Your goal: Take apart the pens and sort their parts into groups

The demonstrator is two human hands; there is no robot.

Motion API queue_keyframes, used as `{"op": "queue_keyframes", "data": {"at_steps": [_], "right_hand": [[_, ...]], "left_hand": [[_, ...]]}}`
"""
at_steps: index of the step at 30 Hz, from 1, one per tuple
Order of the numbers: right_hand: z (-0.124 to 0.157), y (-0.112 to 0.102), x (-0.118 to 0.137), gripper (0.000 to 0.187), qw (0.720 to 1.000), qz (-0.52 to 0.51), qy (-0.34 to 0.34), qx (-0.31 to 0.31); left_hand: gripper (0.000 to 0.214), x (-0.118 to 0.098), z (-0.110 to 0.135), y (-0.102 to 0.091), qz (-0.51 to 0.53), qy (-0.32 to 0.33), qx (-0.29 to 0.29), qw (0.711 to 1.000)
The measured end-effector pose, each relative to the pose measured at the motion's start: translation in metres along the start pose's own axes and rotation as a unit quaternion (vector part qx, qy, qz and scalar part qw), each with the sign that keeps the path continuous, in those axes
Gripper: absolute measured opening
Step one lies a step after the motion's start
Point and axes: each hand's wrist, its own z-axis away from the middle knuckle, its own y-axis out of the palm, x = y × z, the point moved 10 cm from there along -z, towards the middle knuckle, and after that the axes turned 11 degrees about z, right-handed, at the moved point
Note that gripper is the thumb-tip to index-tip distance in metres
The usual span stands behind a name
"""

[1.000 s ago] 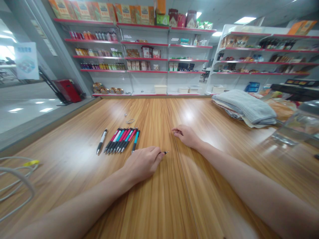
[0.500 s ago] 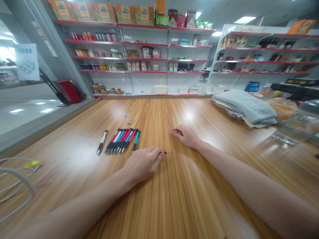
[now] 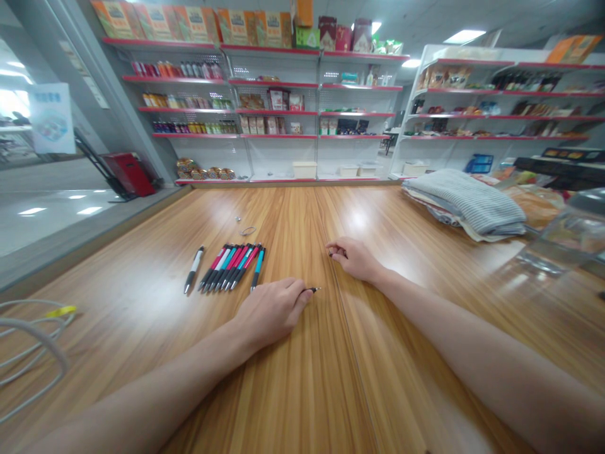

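My left hand (image 3: 273,310) rests on the wooden table (image 3: 302,378) with its fingers closed round a pen (image 3: 314,289); only the dark tip pokes out to the right. My right hand (image 3: 353,258) lies further back with fingers curled in a pinch on a small dark thing I cannot make out. A row of several red and teal pens (image 3: 231,266) lies to the left of my left hand. One white pen (image 3: 193,268) lies apart, further left.
A small metal ring (image 3: 246,231) lies behind the pens. Folded striped cloth (image 3: 467,203) sits at the right, a clear container (image 3: 562,243) beyond it. White cables (image 3: 28,340) lie at the left edge. Shop shelves (image 3: 278,107) line the back.
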Motion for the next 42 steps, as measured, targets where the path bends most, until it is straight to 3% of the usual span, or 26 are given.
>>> {"op": "queue_keyframes", "data": {"at_steps": [13,18,21,26,29,32,37,42], "right_hand": [[0.000,-0.003,-0.003,0.027,1.000,-0.002,0.010,-0.020],[0.003,-0.018,-0.017,0.022,0.993,-0.038,0.093,-0.057],[0.013,-0.023,-0.019,0.033,0.984,-0.093,0.143,-0.056],[0.044,-0.022,0.025,0.045,0.980,-0.169,0.100,0.017],[0.061,-0.026,0.056,0.045,0.991,-0.117,0.060,0.036],[0.065,-0.022,0.084,0.045,0.997,-0.041,-0.010,0.063],[0.058,-0.013,0.094,0.041,0.995,-0.024,-0.037,0.087],[0.058,-0.018,0.093,0.036,0.997,0.012,-0.050,0.062]], "left_hand": [[0.029,0.003,0.001,-0.001,0.027,0.003,-0.014,1.000],[0.021,0.002,0.002,-0.008,0.049,0.016,-0.045,0.998],[0.021,-0.002,0.002,-0.009,0.065,0.043,-0.056,0.995],[0.025,-0.015,0.004,-0.008,0.079,0.118,-0.068,0.987],[0.029,-0.024,0.006,-0.009,0.077,0.162,-0.077,0.981],[0.023,-0.026,0.006,-0.012,0.090,0.167,-0.083,0.978],[0.019,-0.015,0.005,-0.017,0.111,0.117,-0.096,0.982],[0.020,-0.020,0.004,-0.015,0.108,0.121,-0.076,0.984]]}}
